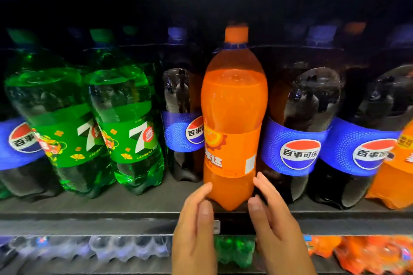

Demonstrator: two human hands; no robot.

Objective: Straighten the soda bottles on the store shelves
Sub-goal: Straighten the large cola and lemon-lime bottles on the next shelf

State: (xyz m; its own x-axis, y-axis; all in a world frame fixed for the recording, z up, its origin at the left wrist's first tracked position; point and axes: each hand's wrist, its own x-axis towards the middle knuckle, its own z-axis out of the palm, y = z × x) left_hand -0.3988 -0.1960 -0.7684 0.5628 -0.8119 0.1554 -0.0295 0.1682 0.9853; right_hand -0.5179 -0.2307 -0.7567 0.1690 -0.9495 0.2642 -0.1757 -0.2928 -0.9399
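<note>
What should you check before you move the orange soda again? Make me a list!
1. The orange soda bottle stands upright: ok.
2. Its orange cap is on: ok.
3. Its label faces front: not ok, the logo is turned left.
4. The left hand and right hand flank its base: ok.
5. The nearest 7UP bottle stands straight: cannot tell, the wide lens bends things.

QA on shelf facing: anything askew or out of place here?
Yes. The orange bottle sits between cola bottles, with its label turned partly leftward. The two green bottles look tilted left, though lens distortion may add to that. The left hand and right hand flank its base.
</note>
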